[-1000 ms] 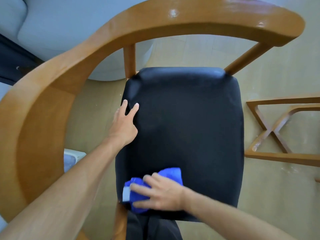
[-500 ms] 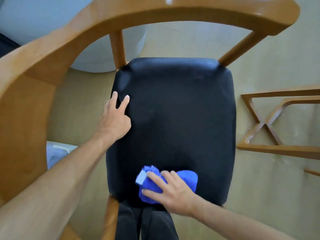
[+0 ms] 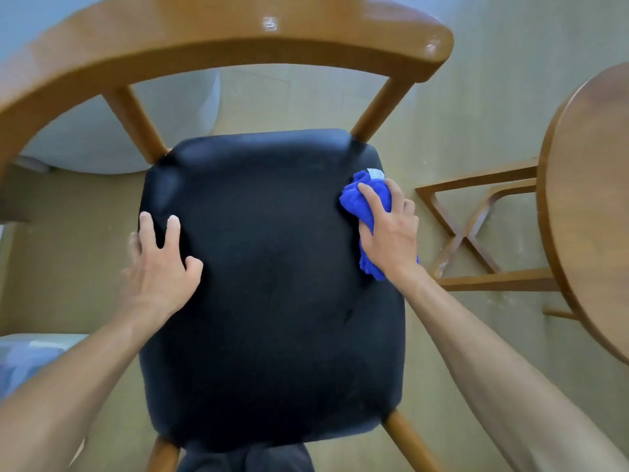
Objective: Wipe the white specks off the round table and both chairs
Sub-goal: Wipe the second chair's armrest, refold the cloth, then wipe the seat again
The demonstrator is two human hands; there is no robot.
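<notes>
Below me stands a wooden chair (image 3: 218,39) with a curved backrest and a black padded seat (image 3: 272,284). My right hand (image 3: 391,233) presses a bunched blue cloth (image 3: 360,199) against the seat's right edge, near the back. My left hand (image 3: 160,267) lies flat on the seat's left edge with fingers spread and holds nothing. At the right, the round wooden table (image 3: 592,199) shows part of its top. I see no white specks on the seat.
The table's crossed wooden base (image 3: 476,233) rests on the beige floor to the right of the chair. A pale rounded object (image 3: 102,144) stands behind the chair at left. A light box or bin (image 3: 30,356) sits at the left edge.
My right hand has swept the blue cloth from the seat's front edge to its right rear side. The view has shifted, bringing the round table into sight. My left hand stays on the left edge.
</notes>
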